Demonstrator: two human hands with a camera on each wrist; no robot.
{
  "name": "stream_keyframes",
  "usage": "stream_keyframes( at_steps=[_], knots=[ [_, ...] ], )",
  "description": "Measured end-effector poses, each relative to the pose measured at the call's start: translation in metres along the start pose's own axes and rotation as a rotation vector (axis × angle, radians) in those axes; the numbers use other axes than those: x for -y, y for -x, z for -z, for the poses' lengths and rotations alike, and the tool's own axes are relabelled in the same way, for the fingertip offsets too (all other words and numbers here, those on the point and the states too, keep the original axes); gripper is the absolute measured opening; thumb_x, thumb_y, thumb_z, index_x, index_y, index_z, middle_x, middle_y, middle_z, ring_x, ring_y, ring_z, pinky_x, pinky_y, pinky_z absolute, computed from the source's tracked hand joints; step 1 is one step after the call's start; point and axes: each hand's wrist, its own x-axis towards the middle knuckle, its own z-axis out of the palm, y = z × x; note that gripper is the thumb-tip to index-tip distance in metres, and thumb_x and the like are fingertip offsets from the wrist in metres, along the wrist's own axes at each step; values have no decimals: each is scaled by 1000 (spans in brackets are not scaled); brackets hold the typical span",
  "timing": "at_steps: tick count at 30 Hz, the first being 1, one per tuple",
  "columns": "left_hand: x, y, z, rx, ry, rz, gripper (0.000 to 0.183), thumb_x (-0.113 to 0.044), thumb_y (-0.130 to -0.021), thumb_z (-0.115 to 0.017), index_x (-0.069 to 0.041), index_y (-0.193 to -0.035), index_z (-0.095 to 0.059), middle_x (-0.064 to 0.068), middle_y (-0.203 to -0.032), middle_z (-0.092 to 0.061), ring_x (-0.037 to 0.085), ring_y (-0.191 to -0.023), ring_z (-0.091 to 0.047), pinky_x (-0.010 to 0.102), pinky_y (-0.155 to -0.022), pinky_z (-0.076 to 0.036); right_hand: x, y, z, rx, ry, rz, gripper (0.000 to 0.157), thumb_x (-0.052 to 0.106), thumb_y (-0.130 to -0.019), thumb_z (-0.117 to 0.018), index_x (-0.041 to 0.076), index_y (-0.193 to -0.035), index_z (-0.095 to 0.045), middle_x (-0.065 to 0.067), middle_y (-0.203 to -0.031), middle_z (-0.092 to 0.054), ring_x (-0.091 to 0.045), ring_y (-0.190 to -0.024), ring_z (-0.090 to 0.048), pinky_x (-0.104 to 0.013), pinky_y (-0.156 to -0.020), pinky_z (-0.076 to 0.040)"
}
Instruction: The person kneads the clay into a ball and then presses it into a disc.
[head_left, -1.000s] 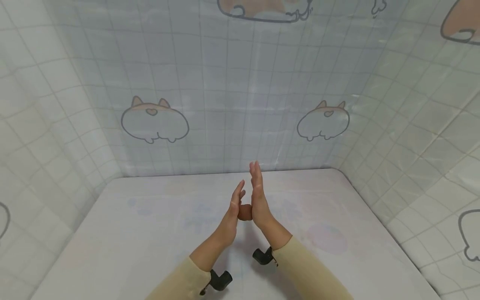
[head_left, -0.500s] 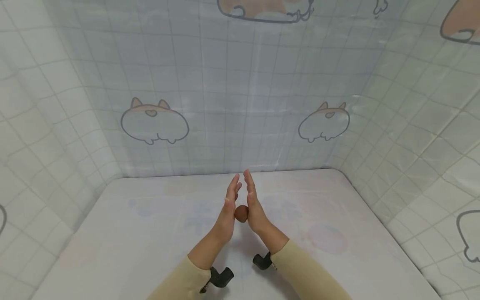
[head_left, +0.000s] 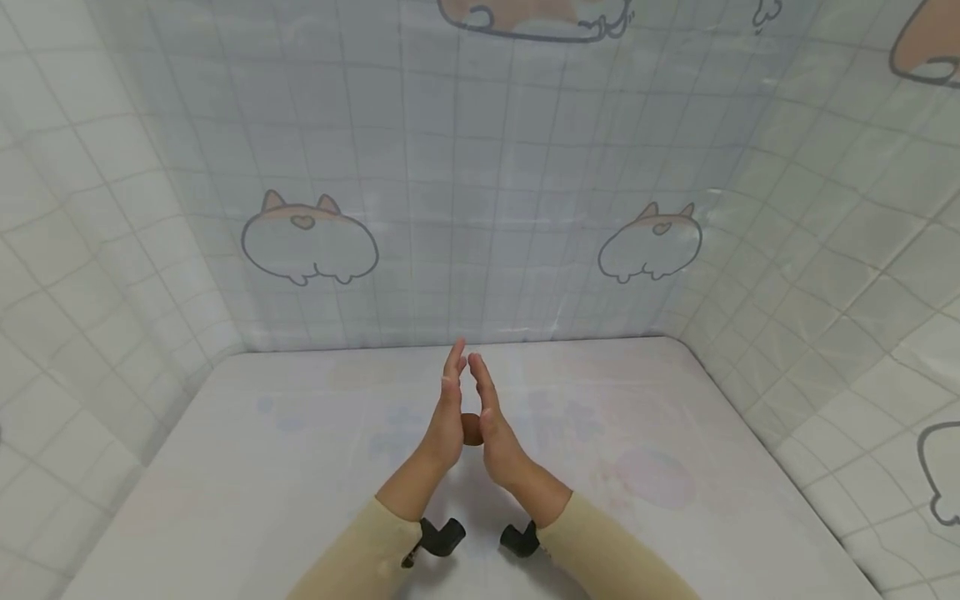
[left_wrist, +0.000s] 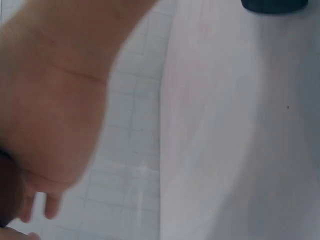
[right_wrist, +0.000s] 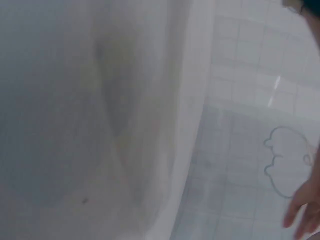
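Note:
A small brown ball (head_left: pixel 472 429), smooth and perhaps clay, sits between my two palms above the table in the head view. My left hand (head_left: pixel 442 427) presses it from the left with fingers straight, pointing up and away. From the other side the palm of my right hand (head_left: pixel 501 442) touches it, its fingers also extended and leaning toward the left fingertips. In the left wrist view a dark brown piece of the ball (left_wrist: pixel 9 190) shows beside the hand's heel (left_wrist: pixel 60 120). Only blurred fingers (right_wrist: pixel 302 207) appear at the right wrist view's lower right corner.
Under the hands spreads a pale, faintly patterned tabletop (head_left: pixel 300 467). A gridded sheet with cartoon dogs forms a back wall (head_left: pixel 480 208) and encloses both sides. Dark mounts (head_left: pixel 442 537) are strapped at both wrists, below the cream sleeves (head_left: pixel 360 554).
Both hands and the ball have shifted left. My left hand has slid forward and my right hand back against each other, so the left fingertips now reach farther.

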Motion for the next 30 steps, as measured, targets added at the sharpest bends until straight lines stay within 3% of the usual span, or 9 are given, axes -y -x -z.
stream_keyframes(
  at_steps=[4,7,13,16,20,30],
  knots=[
    [4,0,1,5,-45,64,77,-68,-100,-3,-24,-162,-3,5,-167,-6,32,-152,-6,68,-114,-5,9,-1,1,-18,-13,49,81,64,-103,-3,9,-160,8,-20,-166,-2,-29,-153,-4,-37,-122,-7],
    [7,1,2,33,-64,119,72,-63,-102,-2,-22,-162,-3,7,-167,-3,36,-152,-5,69,-114,-6,16,-4,5,-62,-44,50,81,67,-102,-6,13,-161,7,-17,-166,-5,-28,-153,-6,-33,-121,-8],
    [13,6,-2,87,-93,201,69,-62,-103,-3,-26,-162,-2,9,-167,0,38,-152,-4,75,-109,-8,21,-14,15,-138,-82,63,80,67,-102,-9,16,-161,7,-16,-167,-6,-31,-153,-5,-52,-120,-7],
    [14,10,-6,102,-119,192,70,-61,-103,-2,-24,-162,-2,9,-167,-1,39,-152,-5,75,-110,-9,20,-18,19,-168,-63,49,79,66,-103,-9,14,-161,6,-15,-167,-8,-31,-153,-7,-58,-119,-8],
    [14,14,-9,131,-125,164,70,-58,-104,0,-19,-162,-2,10,-167,0,41,-151,-5,76,-109,-9,15,-22,23,-202,-12,10,78,64,-103,-9,15,-161,3,-10,-167,-11,-29,-153,-10,-57,-119,-10],
    [12,18,-10,190,3,98,77,-66,-100,1,-21,-162,-1,7,-167,0,39,-151,-8,70,-113,-7,0,-22,26,-166,-43,-65,84,73,-99,-13,20,-162,4,-8,-168,-6,-29,-153,-6,-64,-116,-7]
  ],
)
